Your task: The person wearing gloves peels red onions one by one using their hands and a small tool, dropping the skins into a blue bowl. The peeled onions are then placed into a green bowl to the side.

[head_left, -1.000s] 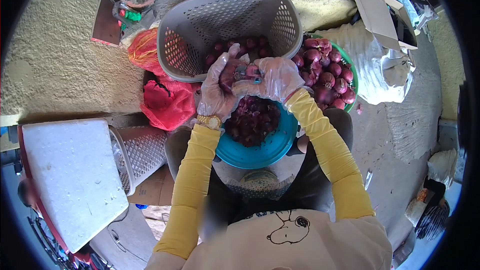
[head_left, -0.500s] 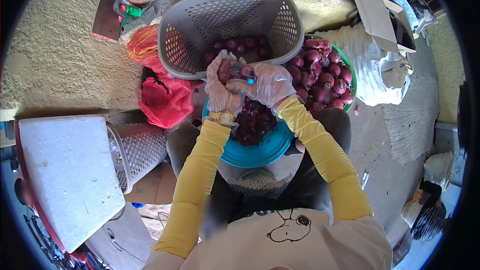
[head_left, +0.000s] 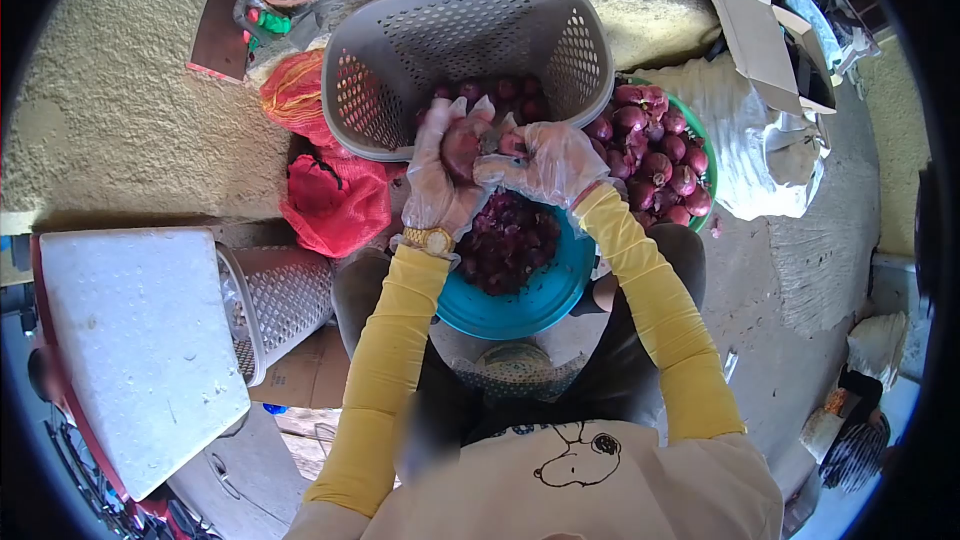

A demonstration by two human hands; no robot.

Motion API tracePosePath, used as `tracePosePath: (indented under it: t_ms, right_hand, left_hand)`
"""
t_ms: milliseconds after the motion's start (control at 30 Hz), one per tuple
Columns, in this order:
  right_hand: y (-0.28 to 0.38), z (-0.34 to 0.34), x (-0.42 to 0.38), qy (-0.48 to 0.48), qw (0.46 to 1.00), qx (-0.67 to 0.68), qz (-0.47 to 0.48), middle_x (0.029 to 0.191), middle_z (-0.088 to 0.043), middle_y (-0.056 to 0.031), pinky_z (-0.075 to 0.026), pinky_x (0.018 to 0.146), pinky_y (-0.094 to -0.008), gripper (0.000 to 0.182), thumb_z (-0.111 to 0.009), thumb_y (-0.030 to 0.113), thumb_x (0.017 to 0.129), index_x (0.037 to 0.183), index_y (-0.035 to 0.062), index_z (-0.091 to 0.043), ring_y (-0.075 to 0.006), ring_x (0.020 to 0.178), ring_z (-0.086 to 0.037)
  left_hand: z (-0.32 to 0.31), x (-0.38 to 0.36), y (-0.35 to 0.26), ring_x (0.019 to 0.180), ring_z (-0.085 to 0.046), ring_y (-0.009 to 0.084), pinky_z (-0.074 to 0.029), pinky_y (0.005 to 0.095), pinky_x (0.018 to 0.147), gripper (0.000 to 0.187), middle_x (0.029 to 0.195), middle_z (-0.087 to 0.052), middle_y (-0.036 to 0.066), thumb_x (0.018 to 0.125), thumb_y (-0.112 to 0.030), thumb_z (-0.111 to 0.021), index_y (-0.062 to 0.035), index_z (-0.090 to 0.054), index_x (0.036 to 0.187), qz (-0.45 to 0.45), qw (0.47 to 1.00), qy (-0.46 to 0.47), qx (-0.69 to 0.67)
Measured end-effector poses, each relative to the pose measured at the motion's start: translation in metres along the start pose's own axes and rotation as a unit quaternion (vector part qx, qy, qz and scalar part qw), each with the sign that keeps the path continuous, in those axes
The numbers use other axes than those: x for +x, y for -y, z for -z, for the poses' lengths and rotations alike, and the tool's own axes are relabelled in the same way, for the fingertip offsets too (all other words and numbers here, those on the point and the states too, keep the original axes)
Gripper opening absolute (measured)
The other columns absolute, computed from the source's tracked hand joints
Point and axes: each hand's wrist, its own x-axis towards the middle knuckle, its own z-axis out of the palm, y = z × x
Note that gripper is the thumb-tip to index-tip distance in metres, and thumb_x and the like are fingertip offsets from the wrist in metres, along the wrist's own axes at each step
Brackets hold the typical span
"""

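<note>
My left hand, in a clear plastic glove with a gold watch at the wrist, is closed around a red onion. Against the onion's right side is my gloved right hand, its fingers curled around a small tool, mostly hidden, with a dark part showing near the onion. Both hands are above a blue basin, where dark red onion skins are heaped. Just beyond them stands a grey perforated basket with several red onions at its bottom.
To the right, a green basin is full of red onions. Red mesh sacks lie to the left, near a tipped light basket and a white foam box. A white sack and an open carton are at the right.
The onion has turned in my left hand, and more of its side now shows. My right hand has shifted slightly right. A blue bit seen earlier by my right fingers is now mostly covered.
</note>
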Motion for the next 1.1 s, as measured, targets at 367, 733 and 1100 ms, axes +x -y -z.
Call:
tracePosePath:
  t_ms: [367,733,1100]
  right_hand:
    - [0.016,-0.007,-0.006,-0.044,0.997,-0.063,0.026,0.070,-0.070,-0.0156,-0.058,0.066,-0.0436,0.075,-0.068,0.085,0.072,0.083,0.0101,-0.072,-0.0351,0.069,-0.071]
    - [0.014,-0.032,-0.011,-0.022,0.990,0.120,-0.072,0.080,-0.071,-0.0243,-0.056,0.075,-0.0473,0.082,-0.062,0.083,0.079,0.084,0.0021,-0.074,-0.0429,0.084,-0.071]
    - [0.009,-0.013,-0.005,-0.004,0.999,0.025,-0.023,0.078,-0.070,-0.0227,-0.055,0.070,-0.0472,0.073,-0.062,0.078,0.084,0.084,0.0061,-0.074,-0.0418,0.080,-0.071]
  left_hand:
    - [0.036,0.016,0.010,0.107,-0.061,0.0344,-0.050,0.0477,0.102,0.029,0.111,-0.067,0.014,0.095,-0.022,-0.065,-0.0029,-0.065,0.118,-0.011,0.997,0.041,-0.066]
    - [0.032,0.012,0.017,0.111,-0.060,0.0350,-0.050,0.0492,0.102,0.030,0.112,-0.067,0.013,0.095,-0.024,-0.064,-0.0032,-0.065,0.116,-0.101,0.993,-0.011,-0.052]
    - [0.027,0.017,0.012,0.109,-0.061,0.0345,-0.053,0.0472,0.099,0.030,0.111,-0.068,0.015,0.095,-0.023,-0.068,-0.0016,-0.064,0.116,-0.054,0.998,0.026,-0.028]
